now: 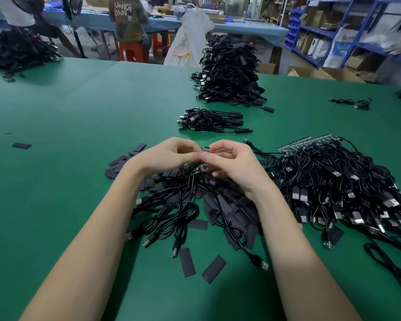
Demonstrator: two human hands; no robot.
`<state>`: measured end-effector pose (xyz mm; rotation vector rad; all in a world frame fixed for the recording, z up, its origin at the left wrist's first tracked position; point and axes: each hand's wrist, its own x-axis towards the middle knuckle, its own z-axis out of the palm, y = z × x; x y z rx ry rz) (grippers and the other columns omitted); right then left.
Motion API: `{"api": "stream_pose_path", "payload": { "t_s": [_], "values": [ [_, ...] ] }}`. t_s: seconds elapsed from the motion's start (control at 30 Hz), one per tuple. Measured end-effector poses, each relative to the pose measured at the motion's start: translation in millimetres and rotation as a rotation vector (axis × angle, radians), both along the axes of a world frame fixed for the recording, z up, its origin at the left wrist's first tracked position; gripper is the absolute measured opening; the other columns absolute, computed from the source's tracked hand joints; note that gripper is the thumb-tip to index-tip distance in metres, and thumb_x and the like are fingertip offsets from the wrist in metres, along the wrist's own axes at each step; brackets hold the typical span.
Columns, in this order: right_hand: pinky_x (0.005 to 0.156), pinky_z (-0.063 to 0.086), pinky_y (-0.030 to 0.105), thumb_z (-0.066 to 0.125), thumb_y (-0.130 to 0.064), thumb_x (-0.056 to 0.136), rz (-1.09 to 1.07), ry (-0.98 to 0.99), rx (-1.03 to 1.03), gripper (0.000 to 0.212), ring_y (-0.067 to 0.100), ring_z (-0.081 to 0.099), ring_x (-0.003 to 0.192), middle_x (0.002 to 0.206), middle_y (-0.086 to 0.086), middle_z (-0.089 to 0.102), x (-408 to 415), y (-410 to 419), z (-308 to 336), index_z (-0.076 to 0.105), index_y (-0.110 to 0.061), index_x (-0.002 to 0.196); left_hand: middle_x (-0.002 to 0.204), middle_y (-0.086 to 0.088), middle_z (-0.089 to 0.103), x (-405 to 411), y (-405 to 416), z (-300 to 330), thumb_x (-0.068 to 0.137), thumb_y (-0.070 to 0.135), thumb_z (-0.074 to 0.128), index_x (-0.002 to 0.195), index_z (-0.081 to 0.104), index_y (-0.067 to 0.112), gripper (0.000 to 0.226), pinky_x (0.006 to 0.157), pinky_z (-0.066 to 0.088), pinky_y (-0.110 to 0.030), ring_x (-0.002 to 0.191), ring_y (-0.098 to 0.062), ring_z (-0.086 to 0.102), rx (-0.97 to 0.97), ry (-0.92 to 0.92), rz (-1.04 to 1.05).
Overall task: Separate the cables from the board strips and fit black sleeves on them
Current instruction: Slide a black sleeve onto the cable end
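Observation:
My left hand (164, 156) and my right hand (232, 163) meet above the table's middle and together pinch a small green board strip (191, 169). Black cables (185, 193) hang from the strip down to USB plugs near me. Below my hands lies a scatter of flat black sleeves (227, 205), with two loose ones (187, 262) closer to me. A large tangle of cables still on board strips (333, 181) lies to the right. The strip's middle is hidden by my fingers.
Finished sleeved cables lie in a small bundle (212, 121) and a tall pile (229, 72) beyond my hands on the green table (67, 126). One sleeve (21, 145) lies far left. A lone cable (354, 103) rests far right. People, stools and shelving stand behind.

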<state>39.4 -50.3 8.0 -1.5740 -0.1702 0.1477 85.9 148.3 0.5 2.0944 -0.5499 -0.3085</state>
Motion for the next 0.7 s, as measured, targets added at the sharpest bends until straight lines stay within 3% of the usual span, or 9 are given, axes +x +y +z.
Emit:
{"api": "stream_pose_path", "payload": {
  "t_s": [0.13,0.23,0.33,0.47,0.53,0.6,0.7],
  "values": [
    [0.058,0.056,0.020,0.078,-0.006,0.086,0.099,-0.049,0.102,0.014,0.014,0.069,0.068,0.078,0.000,0.073,-6,5,9,0.068,-0.015,0.089,0.079,-0.004,0.061,1,-7,-7,0.098,0.024,0.065,0.089,0.071,0.014,0.014,0.073,0.037,-0.034,0.075,-0.017,0.047,0.036,0.008,0.005],
    [0.057,0.055,0.020,0.076,-0.006,0.088,0.071,-0.067,0.198,0.014,0.013,0.069,0.067,0.077,-0.004,0.072,-7,-1,18,0.066,-0.013,0.093,0.070,0.005,0.059,0,-7,-7,0.095,0.033,0.070,0.079,0.072,0.025,0.018,0.067,0.036,-0.025,0.068,-0.012,0.047,0.058,0.016,0.043],
    [0.057,0.054,0.019,0.077,-0.011,0.085,0.024,-0.069,0.278,0.014,0.013,0.070,0.069,0.078,-0.006,0.071,-6,-14,25,0.066,-0.016,0.092,0.083,-0.010,0.069,3,-3,-8,0.098,0.028,0.067,0.091,0.074,0.017,0.014,0.077,0.042,-0.030,0.075,-0.014,0.052,0.085,0.035,0.092],
    [0.056,0.054,0.018,0.081,-0.022,0.075,-0.023,-0.024,0.388,0.025,0.015,0.073,0.074,0.084,-0.005,0.073,-4,-28,27,0.066,-0.017,0.093,0.093,0.007,0.074,-1,-7,-3,0.099,0.032,0.064,0.098,0.073,0.020,0.015,0.085,0.048,-0.027,0.081,-0.010,0.064,0.138,-0.035,0.131],
    [0.057,0.054,0.017,0.083,-0.021,0.078,-0.072,0.016,0.335,0.023,0.015,0.074,0.074,0.084,-0.004,0.074,-2,-30,22,0.067,-0.017,0.094,0.104,0.004,0.074,-5,-15,3,0.102,0.037,0.057,0.106,0.072,0.021,0.022,0.090,0.051,-0.030,0.092,-0.009,0.066,0.035,-0.089,0.185],
    [0.055,0.053,0.017,0.082,-0.018,0.083,-0.172,0.068,0.283,0.020,0.014,0.073,0.072,0.086,-0.003,0.073,2,-29,16,0.068,-0.017,0.097,0.109,0.001,0.074,-11,-26,11,0.105,0.037,0.051,0.111,0.071,0.019,0.027,0.086,0.052,-0.030,0.093,-0.010,0.063,-0.177,0.002,0.181],
    [0.051,0.049,0.016,0.081,-0.015,0.086,-0.283,0.106,0.250,0.018,0.008,0.067,0.063,0.083,-0.003,0.072,8,-31,9,0.068,-0.016,0.097,0.104,0.002,0.075,-20,-42,19,0.102,0.039,0.058,0.115,0.066,0.021,0.024,0.071,0.049,-0.015,0.091,-0.010,0.065,-0.272,0.108,0.072]
  ]
}}
